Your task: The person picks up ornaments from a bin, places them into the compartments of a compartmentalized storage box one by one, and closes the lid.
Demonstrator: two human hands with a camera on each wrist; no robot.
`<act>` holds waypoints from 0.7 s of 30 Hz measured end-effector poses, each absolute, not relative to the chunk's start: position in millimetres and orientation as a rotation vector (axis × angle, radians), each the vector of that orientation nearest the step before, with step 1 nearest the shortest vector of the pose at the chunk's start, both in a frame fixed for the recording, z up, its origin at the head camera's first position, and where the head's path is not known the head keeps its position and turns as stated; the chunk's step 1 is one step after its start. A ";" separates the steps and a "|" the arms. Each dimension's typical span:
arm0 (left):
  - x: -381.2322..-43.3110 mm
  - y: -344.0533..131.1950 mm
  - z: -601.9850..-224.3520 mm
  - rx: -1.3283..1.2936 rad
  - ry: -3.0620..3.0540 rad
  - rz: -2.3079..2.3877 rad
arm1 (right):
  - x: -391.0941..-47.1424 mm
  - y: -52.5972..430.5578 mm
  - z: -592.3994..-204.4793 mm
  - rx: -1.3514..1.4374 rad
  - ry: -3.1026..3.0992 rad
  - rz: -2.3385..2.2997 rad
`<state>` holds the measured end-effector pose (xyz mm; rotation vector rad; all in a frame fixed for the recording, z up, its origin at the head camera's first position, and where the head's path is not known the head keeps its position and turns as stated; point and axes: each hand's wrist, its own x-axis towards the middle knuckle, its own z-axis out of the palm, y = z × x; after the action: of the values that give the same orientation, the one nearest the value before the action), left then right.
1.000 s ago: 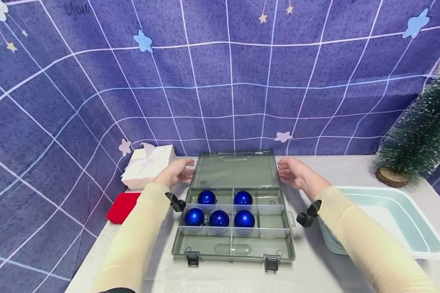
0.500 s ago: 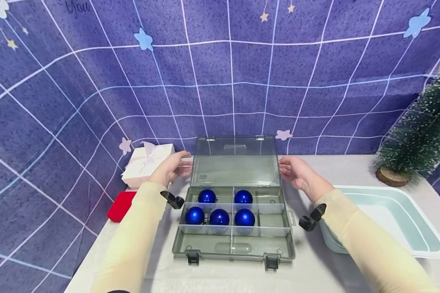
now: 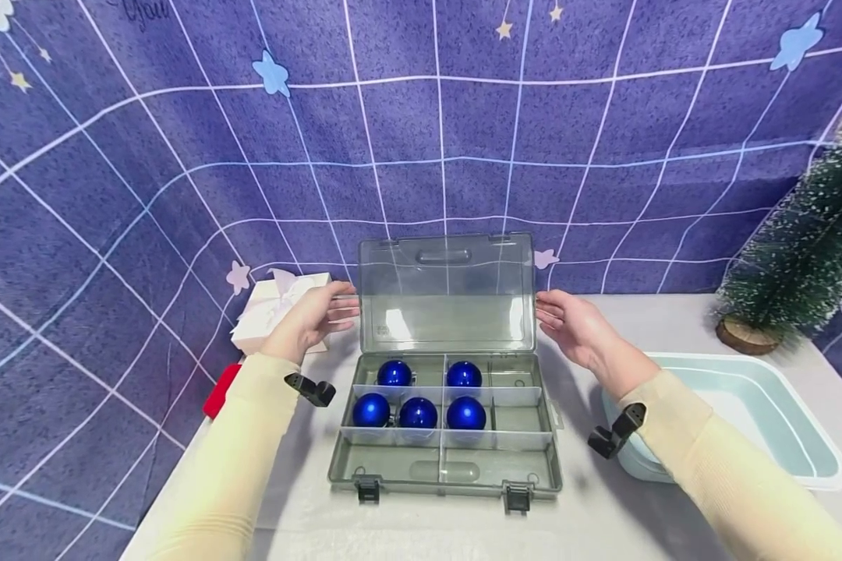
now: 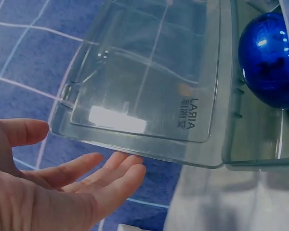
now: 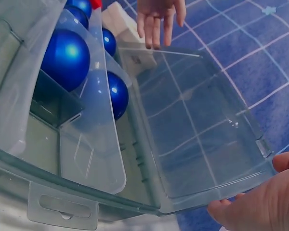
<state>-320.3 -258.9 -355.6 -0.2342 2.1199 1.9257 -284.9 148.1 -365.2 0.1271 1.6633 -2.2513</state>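
A clear grey plastic divided case point(image 3: 501, 463) lies in the middle of the table with its hinged lid point(image 3: 449, 312) tilted up at the back. Several shiny blue ball ornaments point(image 3: 466, 413) sit in its rear and middle compartments; the front row holds none. My left hand point(image 3: 316, 315) is at the lid's left edge, its fingers spread and loosely extended, fingertips by the edge in the left wrist view. On the opposite edge, my right hand point(image 3: 578, 331) has its fingertips against the lid's side. In the right wrist view its thumb is near the lid's corner point(image 5: 267, 154), other fingers partly hidden.
A white gift box point(image 3: 263, 312) with a ribbon stands behind my left arm, a red object point(image 3: 222, 391) in front of it. Right of the case is a pale blue basin point(image 3: 779, 405). A small frosted tree point(image 3: 807, 241) stands at the back right, before a purple curtain point(image 3: 421, 140).
The lid has swung up from lying back to a steeper tilt, both hands rising along with it at its sides. The ornaments have stayed in place.
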 end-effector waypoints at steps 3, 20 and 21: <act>-312.6 -261.1 -350.0 -0.195 2.125 1.945 | -278.1 148.3 -358.9 0.103 1.680 -2.254; -256.0 -271.8 -326.5 0.002 2.137 1.979 | -233.8 165.3 -338.7 -0.170 1.751 -2.162; -253.1 -271.7 -325.5 0.005 2.136 1.977 | -231.1 166.6 -337.2 -0.184 1.762 -2.146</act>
<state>-253.1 -271.7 -325.5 0.0051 2.1361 1.9766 -231.1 166.6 -337.2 -0.1842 1.7618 -2.1464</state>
